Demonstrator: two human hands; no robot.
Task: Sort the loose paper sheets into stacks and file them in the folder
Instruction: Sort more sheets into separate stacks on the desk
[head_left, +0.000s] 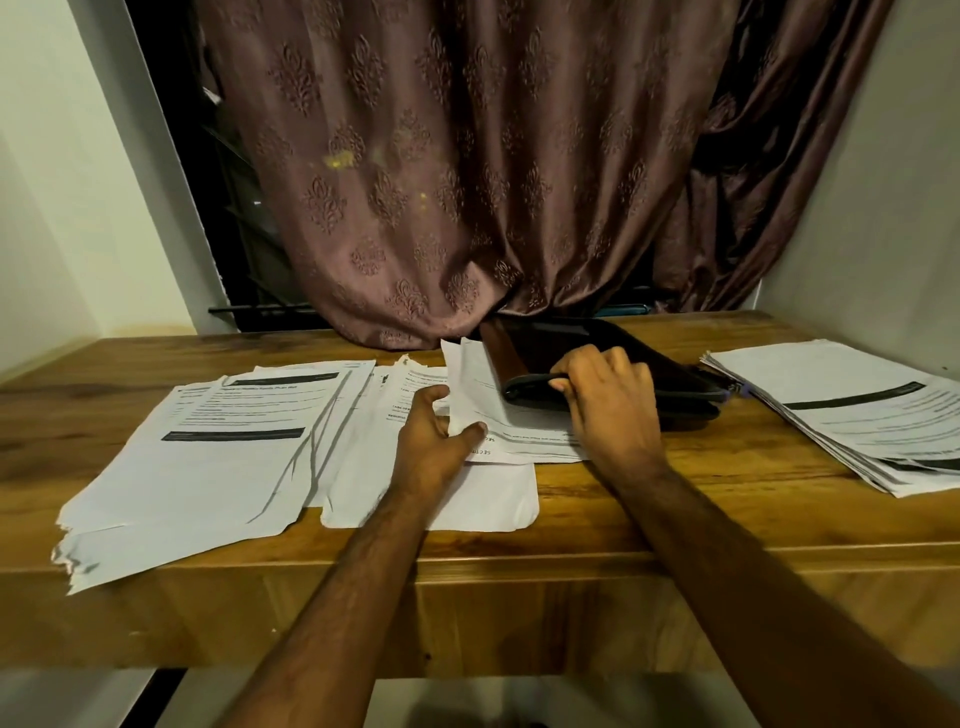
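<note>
A patterned brown curtain is shown hanging behind a wooden surface, on which all the task's things are laid. A broad stack of printed sheets is seen at the left, its torn lower corners projecting past the front edge of the surface. A second stack is seen at the far right, well apart from the first and fanned slightly at its edges. A smaller central pile is placed between them, just beside the left stack. A dark folder is shown behind the central pile, with its near cover raised. The near edge of the folder's cover is grasped by the right hand, fingers curled over it and the thumb beneath. A few sheets are pinched by the left hand between thumb and fingers; their far end is directed toward the folder's opening, and their near end rests upon the central pile.

Sorting is judged to be largely done, since the paper is gathered into three groups. Filing is judged to be only beginning: one small batch is being fed in, while both outer stacks and most of the central pile remain outside the folder. Whether any sheets already lie inside cannot be told.
</note>
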